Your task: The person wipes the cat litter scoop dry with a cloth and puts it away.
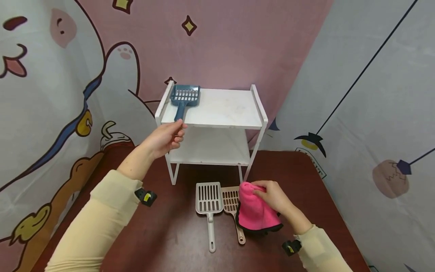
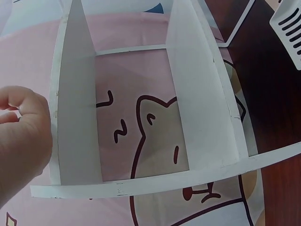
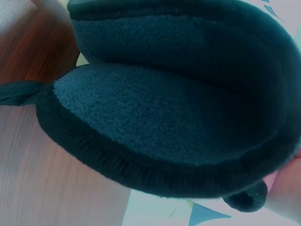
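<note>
At the front left of the small white shelf's top board, my left hand (image 1: 166, 139) pinches the handle end of a blue litter scoop (image 1: 185, 96). The scoop's slotted head lies over the board near the left rail. In the left wrist view the curled left hand (image 2: 23, 136) shows beside the shelf, and the scoop is out of sight. My right hand (image 1: 273, 196) grips the top of a pink fleece pouch-shaped piece (image 1: 256, 211) with black edging, its mouth downward. The right wrist view looks into its dark lining (image 3: 141, 108). It partly covers a beige litter scoop (image 1: 231, 198).
A light grey litter scoop (image 1: 210, 198) lies on the dark red-brown table (image 1: 163, 223), left of the beige one. The two-tier white shelf (image 1: 224, 107) stands at the back, before a cartoon-printed cloth backdrop (image 1: 238, 45).
</note>
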Demonstrator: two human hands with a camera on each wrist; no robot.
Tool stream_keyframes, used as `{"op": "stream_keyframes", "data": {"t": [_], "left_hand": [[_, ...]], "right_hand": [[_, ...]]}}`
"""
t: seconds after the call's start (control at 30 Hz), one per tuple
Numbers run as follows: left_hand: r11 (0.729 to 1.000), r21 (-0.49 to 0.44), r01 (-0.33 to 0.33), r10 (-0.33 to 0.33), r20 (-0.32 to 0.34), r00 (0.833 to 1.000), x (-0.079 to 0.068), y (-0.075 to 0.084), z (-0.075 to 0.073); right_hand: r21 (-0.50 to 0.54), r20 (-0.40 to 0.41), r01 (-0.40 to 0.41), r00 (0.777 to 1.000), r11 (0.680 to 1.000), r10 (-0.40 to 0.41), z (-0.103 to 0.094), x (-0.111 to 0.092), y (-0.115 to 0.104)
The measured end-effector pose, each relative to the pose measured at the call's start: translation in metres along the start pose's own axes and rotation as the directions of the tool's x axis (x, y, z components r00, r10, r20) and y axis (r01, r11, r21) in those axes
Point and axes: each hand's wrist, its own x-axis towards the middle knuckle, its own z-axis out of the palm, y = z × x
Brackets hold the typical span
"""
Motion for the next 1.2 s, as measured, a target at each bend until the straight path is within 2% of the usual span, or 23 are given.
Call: {"op": "stream_keyframes", "data": {"t": [0.13, 0.47, 0.67, 0.83, 1.2], "left_hand": [[1.000, -0.013, 0.015, -0.016, -0.026, 1.000, 0.001, 0.000, 0.000], [1.000, -0.009, 0.021, -0.022, -0.043, 0.999, 0.003, 0.004, -0.004], [0.999, 0.019, 0.045, -0.045, -0.013, 0.999, -0.003, -0.004, -0.006], [0.996, 0.052, 0.069, -0.072, 0.041, 0.997, -0.007, -0.026, -0.011], [0.983, 0.060, 0.172, -0.179, 0.130, 0.975, -0.007, -0.100, -0.016]], "right_hand": [[-0.006, 0.002, 0.008, 1.000, 1.000, -0.008, 0.001, -0.001, 0.000], [-0.005, -0.004, 0.032, 0.999, 0.999, -0.032, 0.001, 0.001, 0.000], [-0.013, -0.004, 0.027, 1.000, 1.000, -0.028, 0.000, 0.001, 0.000], [-0.024, -0.008, 0.033, 0.999, 0.999, -0.033, -0.001, 0.000, -0.003], [-0.010, 0.000, 0.016, 1.000, 1.000, -0.016, -0.001, -0.001, -0.001]]}}
